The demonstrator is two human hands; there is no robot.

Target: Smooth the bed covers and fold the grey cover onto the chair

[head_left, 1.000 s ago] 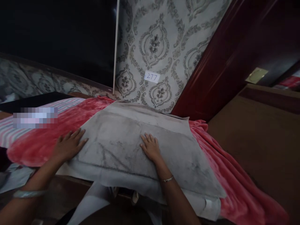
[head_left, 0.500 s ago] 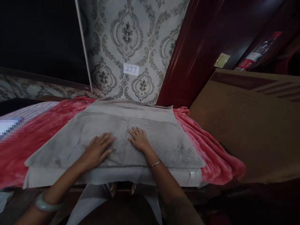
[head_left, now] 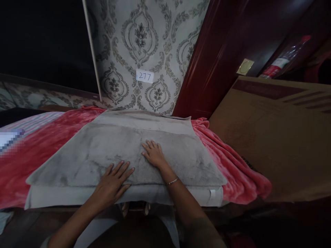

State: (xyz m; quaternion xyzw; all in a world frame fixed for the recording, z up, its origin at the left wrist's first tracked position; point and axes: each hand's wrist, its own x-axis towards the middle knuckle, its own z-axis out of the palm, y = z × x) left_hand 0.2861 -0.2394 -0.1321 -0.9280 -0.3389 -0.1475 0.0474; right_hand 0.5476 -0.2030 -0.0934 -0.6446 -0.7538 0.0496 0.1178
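A grey plush cloth (head_left: 108,141), folded over on itself, lies spread in front of me on a red blanket (head_left: 59,132). Its paler strips show along the near and far edges, and a small white tag (head_left: 212,194) sits at the near right. My left hand (head_left: 113,182) rests on the cloth near its front fold, fingers spread. Farther in, around the middle of the cloth, my right hand (head_left: 154,154) lies flat with its fingers apart. Neither hand grips anything.
A large cardboard box (head_left: 279,137) stands to the right, with a plastic bottle (head_left: 278,65) behind it. The patterned wall (head_left: 160,41) carries a paper marked 277 (head_left: 144,76). A dark screen (head_left: 46,44) is at the upper left, and a striped cloth (head_left: 38,119) lies below it.
My left hand has slid toward me and slightly right, down to the front fold of the grey cloth. My right hand has stayed nearly in place.
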